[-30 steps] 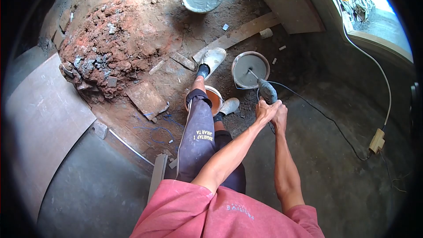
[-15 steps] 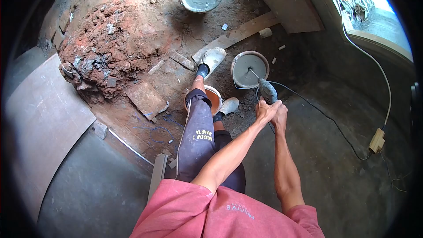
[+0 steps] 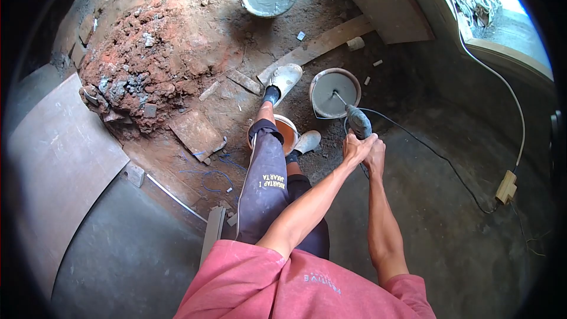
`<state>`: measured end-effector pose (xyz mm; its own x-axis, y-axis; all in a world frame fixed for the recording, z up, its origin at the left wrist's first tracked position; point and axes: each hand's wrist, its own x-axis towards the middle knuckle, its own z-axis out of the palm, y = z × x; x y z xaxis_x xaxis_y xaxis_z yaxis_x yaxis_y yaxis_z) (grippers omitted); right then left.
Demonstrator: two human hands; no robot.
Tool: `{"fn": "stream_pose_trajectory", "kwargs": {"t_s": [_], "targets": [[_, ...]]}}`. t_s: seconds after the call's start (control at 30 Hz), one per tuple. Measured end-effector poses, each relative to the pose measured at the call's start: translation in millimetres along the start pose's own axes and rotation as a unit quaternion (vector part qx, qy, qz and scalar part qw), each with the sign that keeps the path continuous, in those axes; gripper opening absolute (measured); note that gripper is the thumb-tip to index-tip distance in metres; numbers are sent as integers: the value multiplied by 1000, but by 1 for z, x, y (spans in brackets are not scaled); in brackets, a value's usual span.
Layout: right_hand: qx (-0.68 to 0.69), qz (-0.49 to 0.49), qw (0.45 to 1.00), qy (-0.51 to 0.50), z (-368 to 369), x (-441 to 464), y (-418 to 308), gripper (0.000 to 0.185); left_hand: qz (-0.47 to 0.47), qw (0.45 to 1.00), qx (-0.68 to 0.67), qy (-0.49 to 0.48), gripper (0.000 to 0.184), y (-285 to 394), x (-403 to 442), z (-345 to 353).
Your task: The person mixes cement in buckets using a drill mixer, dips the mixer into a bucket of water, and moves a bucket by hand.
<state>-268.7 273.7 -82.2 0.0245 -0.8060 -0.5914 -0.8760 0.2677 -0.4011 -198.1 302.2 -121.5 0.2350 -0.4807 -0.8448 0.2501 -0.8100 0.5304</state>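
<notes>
Both of my hands are closed on a power drill (image 3: 358, 121), gripping its rear end. My left hand (image 3: 356, 149) and my right hand (image 3: 375, 155) lie side by side, close together. From the drill a thin metal mixing rod (image 3: 340, 98) reaches down into a bucket (image 3: 313, 106) of smooth grey wet mortar (image 3: 332, 90). The rod's lower end is hidden in the mortar. A dark cord (image 3: 425, 150) trails from the drill off to the right. Beside my leg stands an orange-lined bucket (image 3: 287, 132), partly hidden.
Another bucket (image 3: 243, 1) of grey mortar stands farther off. A heap of reddish rubble (image 3: 156, 59) lies at left, near a large board (image 3: 59, 153). The cord meets a tan power socket (image 3: 506, 188) at right. A wooden plank (image 3: 325, 44) lies beyond my foot.
</notes>
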Motion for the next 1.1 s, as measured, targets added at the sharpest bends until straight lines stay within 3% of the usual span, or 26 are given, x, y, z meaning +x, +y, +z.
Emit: {"fn": "stream_pose_trajectory", "kwargs": {"t_s": [0.37, 1.1], "targets": [[-52, -18, 998, 1, 0, -1, -1, 35, 8, 1000, 7, 16, 71, -1, 0, 0], [-15, 8, 1000, 5, 4, -4, -2, 39, -17, 1000, 12, -12, 71, 2, -2, -7]]}}
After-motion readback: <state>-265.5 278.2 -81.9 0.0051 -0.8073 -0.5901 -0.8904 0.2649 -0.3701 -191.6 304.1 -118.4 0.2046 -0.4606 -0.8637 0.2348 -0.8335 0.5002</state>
